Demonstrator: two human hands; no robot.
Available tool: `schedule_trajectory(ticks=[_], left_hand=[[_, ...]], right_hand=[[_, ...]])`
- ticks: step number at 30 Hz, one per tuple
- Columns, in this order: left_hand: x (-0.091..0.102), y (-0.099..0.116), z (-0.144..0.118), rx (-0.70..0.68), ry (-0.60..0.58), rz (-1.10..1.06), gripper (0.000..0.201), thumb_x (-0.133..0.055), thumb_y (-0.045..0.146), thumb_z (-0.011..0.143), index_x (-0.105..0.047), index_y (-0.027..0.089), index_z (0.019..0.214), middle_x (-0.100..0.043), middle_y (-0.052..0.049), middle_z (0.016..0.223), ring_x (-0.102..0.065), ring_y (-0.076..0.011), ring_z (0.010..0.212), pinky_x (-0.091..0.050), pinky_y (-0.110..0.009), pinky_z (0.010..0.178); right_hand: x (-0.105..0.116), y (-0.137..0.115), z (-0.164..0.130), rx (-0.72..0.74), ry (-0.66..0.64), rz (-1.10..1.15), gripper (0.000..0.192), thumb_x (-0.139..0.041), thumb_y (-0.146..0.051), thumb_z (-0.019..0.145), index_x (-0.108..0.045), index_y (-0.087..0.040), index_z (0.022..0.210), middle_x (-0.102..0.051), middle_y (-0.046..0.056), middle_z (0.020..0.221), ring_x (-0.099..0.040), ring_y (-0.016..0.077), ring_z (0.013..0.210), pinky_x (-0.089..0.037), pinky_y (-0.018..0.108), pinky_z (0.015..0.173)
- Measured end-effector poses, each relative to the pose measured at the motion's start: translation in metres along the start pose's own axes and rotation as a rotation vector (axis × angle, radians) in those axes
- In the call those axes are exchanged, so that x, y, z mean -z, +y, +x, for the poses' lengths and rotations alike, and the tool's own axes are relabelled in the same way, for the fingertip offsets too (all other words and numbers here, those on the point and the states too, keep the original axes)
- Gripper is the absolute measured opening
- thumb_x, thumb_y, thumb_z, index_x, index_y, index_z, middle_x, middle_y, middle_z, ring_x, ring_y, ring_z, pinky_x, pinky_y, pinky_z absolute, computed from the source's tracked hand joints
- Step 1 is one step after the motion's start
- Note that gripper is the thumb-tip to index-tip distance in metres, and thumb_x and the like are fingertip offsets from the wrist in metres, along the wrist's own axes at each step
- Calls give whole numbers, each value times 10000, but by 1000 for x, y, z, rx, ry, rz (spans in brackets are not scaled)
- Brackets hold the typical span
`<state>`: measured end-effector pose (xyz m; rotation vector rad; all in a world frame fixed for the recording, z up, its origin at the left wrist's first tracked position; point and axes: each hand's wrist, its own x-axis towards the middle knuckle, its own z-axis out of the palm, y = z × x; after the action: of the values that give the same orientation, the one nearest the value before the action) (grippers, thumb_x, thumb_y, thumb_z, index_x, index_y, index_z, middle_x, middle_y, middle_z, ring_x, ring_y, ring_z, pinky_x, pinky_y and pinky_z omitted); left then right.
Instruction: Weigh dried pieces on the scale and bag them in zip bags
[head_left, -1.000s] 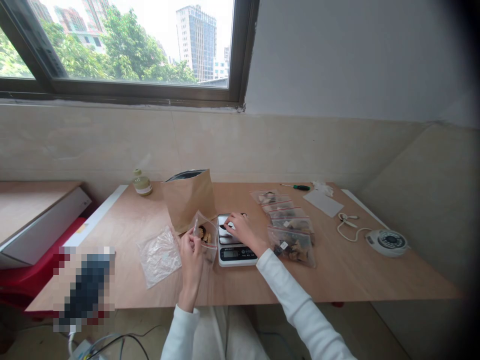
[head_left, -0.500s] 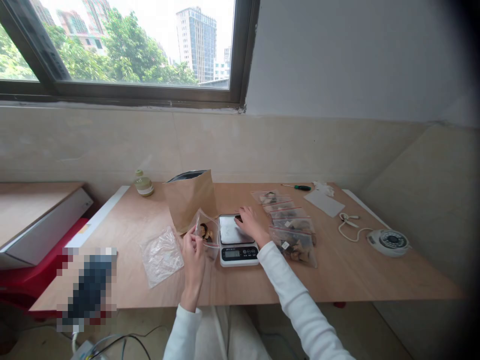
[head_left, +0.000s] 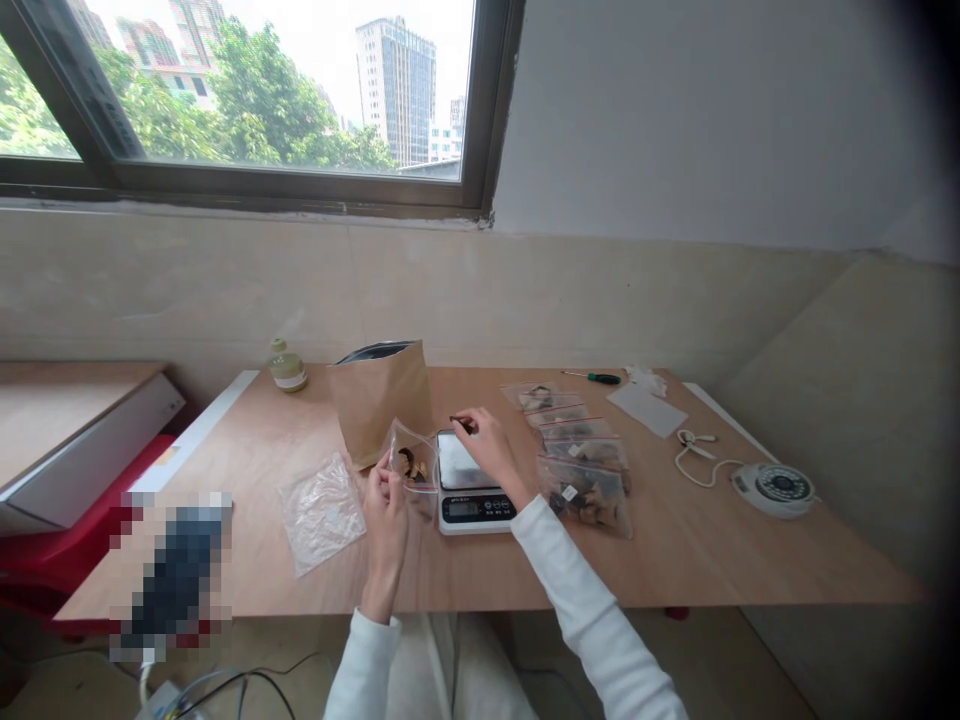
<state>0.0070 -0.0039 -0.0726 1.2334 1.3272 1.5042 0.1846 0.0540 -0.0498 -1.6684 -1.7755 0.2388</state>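
The left hand (head_left: 386, 500) pinches a small clear bag (head_left: 412, 462) by its mouth, holding it up just beside the left edge of the scale (head_left: 472, 478) on the counter (head_left: 675, 540); a few dark and tan bits sit in the bag's bottom. The right hand (head_left: 484, 445) is over the far end of the scale's plate, its grip closed on a small dark piece (head_left: 459, 424) between fingertips and thumb. A brown paper pouch (head_left: 379, 398) stands open just behind the bag, and a row of filled bags (head_left: 577, 450) lies to the right of the scale.

To my eye, the careful way here is to keep the bag's mouth spread wide and steady, bring the piece low over the opening before letting go, and keep the sleeve off the plate so the reading stays honest. An empty bag (head_left: 321, 510) lies flat to the left.
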Motion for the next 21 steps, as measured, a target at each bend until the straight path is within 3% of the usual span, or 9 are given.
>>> schedule_trajectory(ticks=[3, 6, 9, 11, 14, 16, 18, 21], left_hand=[[-1, 1, -1, 20, 20, 0, 258, -531, 418, 813, -472, 197, 695, -602, -138, 1224, -614, -213, 953, -502, -311, 727], [0, 2, -1, 42, 53, -36, 236, -537, 400, 800, -490, 199, 687, -628, -126, 1147, -609, -224, 964, -504, -342, 762], [2, 2, -1, 104, 71, -145, 263, -553, 423, 785, -481, 190, 685, -611, -126, 1145, -619, -191, 838, -520, -338, 701], [2, 1, -1, 158, 75, -243, 308, -558, 454, 781, -452, 182, 684, -578, -120, 1195, -607, -151, 781, -521, -299, 647], [-2, 2, -5, 215, 85, -352, 339, -567, 472, 777, -429, 176, 688, -582, -88, 1149, -599, -125, 784, -513, -251, 631], [-8, 8, -10, 223, 77, -377, 320, -565, 466, 783, -448, 176, 715, -586, -73, 1113, -606, -131, 811, -517, -256, 660], [-14, 16, -17, 203, 54, -379, 299, -549, 460, 798, -467, 178, 741, -563, -78, 1175, -613, -151, 879, -523, -288, 730], [-19, 27, -23, 126, 35, -278, 276, -495, 444, 842, -489, 181, 759, -498, -95, 1311, -589, -189, 1025, -484, -346, 880]], right_hand=[[4, -39, 1, 89, -7, 257, 274, -435, -390, 940, -628, -198, 978, -663, 43, 951, -602, 149, 847, -467, 269, 786], [10, -61, -5, 158, -26, 332, 297, -443, -426, 935, -639, -203, 963, -668, 49, 967, -590, 179, 929, -444, 325, 873], [17, -59, -21, 129, -48, 382, 352, -397, -448, 949, -612, -190, 1057, -637, 85, 1084, -560, 196, 1062, -413, 357, 961], [20, -52, -37, 75, -129, 404, 437, -390, -496, 939, -554, -173, 1182, -587, 121, 1206, -522, 218, 1163, -386, 384, 1014], [19, -46, -62, 10, -290, 416, 662, -494, -586, 858, -406, -162, 1360, -464, 164, 1382, -424, 268, 1297, -333, 430, 1075], [15, -49, -72, -6, -318, 452, 755, -564, -584, 817, -339, -173, 1409, -432, 161, 1418, -404, 268, 1319, -333, 422, 1082], [11, -55, -75, -14, -248, 498, 655, -539, -530, 859, -371, -186, 1391, -491, 140, 1373, -458, 241, 1276, -366, 399, 1059], [10, -61, -72, 0, -88, 557, 388, -372, -422, 966, -550, -203, 1232, -622, 102, 1221, -562, 209, 1152, -416, 373, 1003]])
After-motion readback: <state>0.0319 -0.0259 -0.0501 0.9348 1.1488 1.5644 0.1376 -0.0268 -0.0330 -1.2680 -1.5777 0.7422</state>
